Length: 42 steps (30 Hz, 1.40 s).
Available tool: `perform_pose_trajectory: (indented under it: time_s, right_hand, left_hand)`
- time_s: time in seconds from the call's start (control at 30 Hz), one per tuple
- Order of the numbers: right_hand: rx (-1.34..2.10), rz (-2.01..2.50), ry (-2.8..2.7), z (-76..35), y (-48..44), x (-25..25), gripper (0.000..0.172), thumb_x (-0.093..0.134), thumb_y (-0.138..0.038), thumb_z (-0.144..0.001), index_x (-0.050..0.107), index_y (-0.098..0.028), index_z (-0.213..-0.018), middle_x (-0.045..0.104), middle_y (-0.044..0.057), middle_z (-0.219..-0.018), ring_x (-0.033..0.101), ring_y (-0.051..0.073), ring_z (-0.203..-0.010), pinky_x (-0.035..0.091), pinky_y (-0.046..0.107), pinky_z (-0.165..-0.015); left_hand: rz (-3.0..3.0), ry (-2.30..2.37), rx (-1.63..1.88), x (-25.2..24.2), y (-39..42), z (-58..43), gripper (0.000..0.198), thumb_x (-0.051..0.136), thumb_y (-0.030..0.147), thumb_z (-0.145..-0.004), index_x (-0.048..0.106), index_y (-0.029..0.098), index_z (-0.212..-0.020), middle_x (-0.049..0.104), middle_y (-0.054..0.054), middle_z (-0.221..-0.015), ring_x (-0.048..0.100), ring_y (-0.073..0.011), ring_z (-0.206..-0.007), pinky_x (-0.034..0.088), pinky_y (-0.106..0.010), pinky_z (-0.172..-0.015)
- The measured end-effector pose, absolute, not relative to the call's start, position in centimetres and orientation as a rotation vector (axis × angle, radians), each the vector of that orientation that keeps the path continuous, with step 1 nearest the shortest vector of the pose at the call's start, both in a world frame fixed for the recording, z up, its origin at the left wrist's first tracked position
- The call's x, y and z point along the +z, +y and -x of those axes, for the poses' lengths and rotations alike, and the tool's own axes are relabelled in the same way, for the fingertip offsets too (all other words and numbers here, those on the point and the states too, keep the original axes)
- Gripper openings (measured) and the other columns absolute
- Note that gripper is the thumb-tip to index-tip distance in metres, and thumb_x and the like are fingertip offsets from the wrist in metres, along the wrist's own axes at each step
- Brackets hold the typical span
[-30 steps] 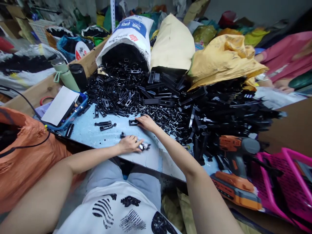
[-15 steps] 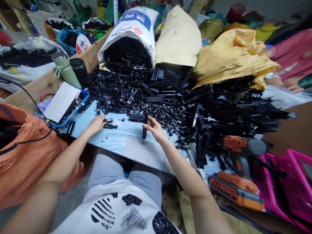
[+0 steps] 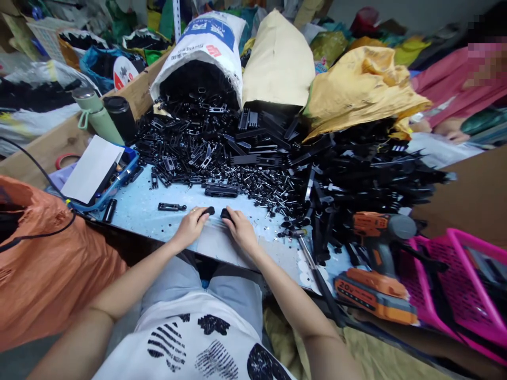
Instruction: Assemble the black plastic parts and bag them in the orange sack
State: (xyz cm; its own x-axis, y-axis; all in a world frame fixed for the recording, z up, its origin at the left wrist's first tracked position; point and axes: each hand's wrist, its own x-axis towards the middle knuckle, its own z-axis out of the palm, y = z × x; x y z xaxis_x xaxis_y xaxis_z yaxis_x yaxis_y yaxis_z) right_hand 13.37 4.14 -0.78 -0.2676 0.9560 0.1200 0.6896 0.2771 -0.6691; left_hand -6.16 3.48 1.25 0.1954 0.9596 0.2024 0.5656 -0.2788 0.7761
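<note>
I have the left hand gripping a small dark black piece and the right hand grasping a second dark black piece, the two near each other but apart over the pale blue worktop. At ten o'clock from the left hand I see a slim black jointed strip; at four o'clock from the right, a hammer with a black-gripped handle.
</note>
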Motion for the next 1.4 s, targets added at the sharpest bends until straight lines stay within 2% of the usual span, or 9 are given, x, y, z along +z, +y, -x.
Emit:
perform_pose_trajectory:
  time_s: [0.2, 0.37, 0.63, 0.8, 0.9, 1.0, 1.1, 1.2, 1.4]
  right_hand:
    - [1.383, 1.165, -1.483, -12.8, 3.5, 0.8, 0.059, 0.031, -0.053, -0.092, 0.033, -0.02, -0.142, 0.055, -0.001, -0.067, 0.054, 0.012, -0.054, 0.05, 0.027, -0.052]
    - [1.159, 1.038, -1.865, -14.6, 3.4, 1.4, 0.048, 0.046, -0.043, -0.09, 0.047, -0.022, -0.133, 0.056, 0.004, -0.094, 0.052, 0.007, -0.06, 0.049, 0.024, -0.057]
    - [0.864, 1.133, -1.622, -11.4, 1.1, 1.1, 0.051, 0.036, -0.044, -0.093, 0.038, -0.024, -0.139, 0.057, 0.01, -0.109, 0.054, 0.011, -0.064, 0.05, 0.027, -0.063]
    - [0.821, 1.196, -1.921, -12.5, 2.6, 0.8, 0.052, 0.032, -0.041, -0.095, 0.026, -0.024, -0.144, 0.053, 0.01, -0.121, 0.059, 0.016, -0.087, 0.05, 0.032, -0.078]
    - [0.458, 1.441, -2.171, -17.5, 6.4, 1.9, 0.046, 0.039, -0.036, -0.093, 0.04, -0.022, -0.137, 0.051, 0.011, -0.127, 0.048, 0.023, -0.113, 0.041, 0.039, -0.093]
    - [-0.032, 1.929, -1.989, -24.5, 11.2, 3.8, 0.038, 0.04, -0.026, -0.092, 0.05, -0.013, -0.127, 0.053, 0.018, -0.121, 0.046, 0.027, -0.109, 0.039, 0.041, -0.087]
    - [-0.237, 2.23, -1.694, -30.0, 15.2, 5.7, 0.042, 0.045, -0.026, -0.09, 0.051, 0.005, -0.117, 0.051, 0.032, -0.112, 0.041, 0.034, -0.11, 0.033, 0.048, -0.084]
    - [-0.221, 2.277, -1.633, -32.1, 17.0, 6.9, 0.041, 0.049, -0.024, -0.087, 0.055, 0.014, -0.102, 0.049, 0.04, -0.107, 0.04, 0.039, -0.111, 0.03, 0.052, -0.082]
    - [-0.008, 1.986, -1.968, -28.3, 11.3, 6.8, 0.037, 0.033, -0.032, -0.096, 0.048, -0.007, -0.12, 0.058, 0.02, -0.106, 0.054, 0.02, -0.093, 0.037, 0.032, -0.075]
  left_hand:
    - [-1.86, 1.318, 1.065, 1.7, 2.2, 3.6, 0.039, 0.044, 0.031, -0.092, 0.054, 0.015, -0.126, 0.065, -0.008, -0.096, 0.061, -0.0168, -0.087, 0.049, -0.029, -0.08]
    - [-2.034, 1.371, 0.998, 2.3, 1.2, 3.3, 0.037, 0.043, 0.033, -0.093, 0.058, 0.017, -0.122, 0.062, -0.008, -0.094, 0.06, -0.0171, -0.086, 0.049, -0.03, -0.079]
    - [-1.879, 1.405, 1.52, 2.4, 1.0, 0.1, 0.035, 0.035, 0.03, -0.096, 0.056, 0.017, -0.12, 0.06, -0.01, -0.095, 0.058, -0.016, -0.086, 0.05, -0.031, -0.078]
    - [-1.845, 1.499, 1.346, 1.2, 1.2, 0.8, 0.035, 0.032, 0.029, -0.096, 0.05, 0.018, -0.123, 0.059, -0.011, -0.105, 0.058, -0.0191, -0.099, 0.049, -0.036, -0.085]
    - [-1.939, 1.687, 1.104, 0.2, 0.6, 1.6, 0.044, 0.039, 0.024, -0.091, 0.037, 0.019, -0.135, 0.05, -0.016, -0.124, 0.05, -0.026, -0.116, 0.047, -0.043, -0.09]
    - [-2.397, 1.491, 0.665, 0.1, 0.8, 2.0, 0.055, 0.046, 0.012, -0.082, 0.04, 0.024, -0.135, 0.042, -0.013, -0.136, 0.032, -0.0315, -0.132, 0.029, -0.057, -0.104]
    - [-2.706, 1.142, 0.298, 0.5, 1.7, 1.7, 0.048, 0.042, 0.005, -0.082, 0.052, 0.027, -0.124, 0.058, -0.01, -0.118, 0.043, -0.0276, -0.123, 0.02, -0.062, -0.105]
    - [-2.788, 1.146, 0.18, 1.0, 2.4, 1.3, 0.045, 0.039, 0.002, -0.083, 0.053, 0.021, -0.122, 0.063, -0.01, -0.1, 0.054, -0.0239, -0.102, 0.028, -0.056, -0.1]
    - [-2.689, 1.304, 0.102, 1.1, 2.6, 2.0, 0.035, 0.045, 0.019, -0.089, 0.05, 0.014, -0.123, 0.06, -0.013, -0.1, 0.054, -0.0254, -0.098, 0.039, -0.041, -0.084]
